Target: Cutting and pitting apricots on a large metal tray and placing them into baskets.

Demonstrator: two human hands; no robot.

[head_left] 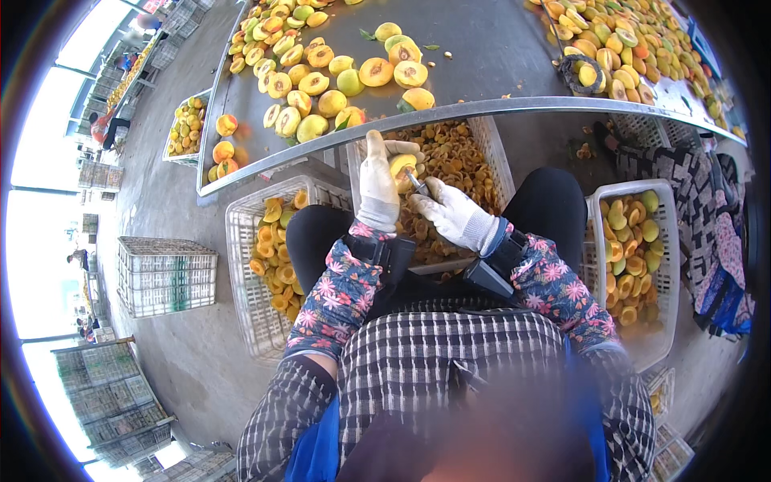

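My left hand, in a white work glove, holds a yellow peach half just below the table's front edge, cut face turned toward my right hand. The gloved right hand grips a small metal tool, perhaps a pitting knife, whose tip touches the flesh near the middle. My fingers hide its handle. Beneath both hands, between my knees, stands a white crate holding many brownish-orange fruit scraps. More cut peaches, many with pits showing, lie on the metal table ahead.
White crates with peach halves stand by my left knee and right knee. The table's metal rim runs just beyond my hands. A heap of fruit covers its far right. A person in patterned clothing sits at the right.
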